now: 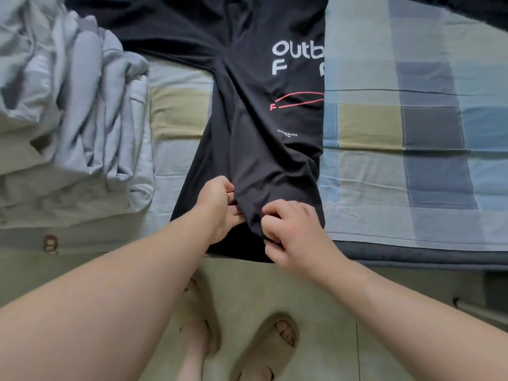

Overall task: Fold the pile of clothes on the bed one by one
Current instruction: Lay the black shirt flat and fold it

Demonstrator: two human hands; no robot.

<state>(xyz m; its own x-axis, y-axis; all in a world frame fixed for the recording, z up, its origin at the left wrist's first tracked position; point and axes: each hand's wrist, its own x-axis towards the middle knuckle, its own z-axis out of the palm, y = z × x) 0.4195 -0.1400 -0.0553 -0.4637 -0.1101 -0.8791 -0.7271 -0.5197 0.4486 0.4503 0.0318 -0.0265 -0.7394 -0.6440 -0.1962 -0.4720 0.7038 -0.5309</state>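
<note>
A black T-shirt with white and red print lies lengthwise on the bed, its right side folded in so the lettering is cut off at a straight edge. One sleeve spreads out to the upper left. At the hem near the bed's front edge, my left hand grips a bunch of the black cloth. My right hand pinches the hem just beside it, fingers curled into the fabric.
A crumpled grey-blue blanket is heaped on the left of the bed. The checked blue and olive bedsheet covers the right side. Another dark garment shows at the top right corner. Below the bed edge are my feet in beige slippers.
</note>
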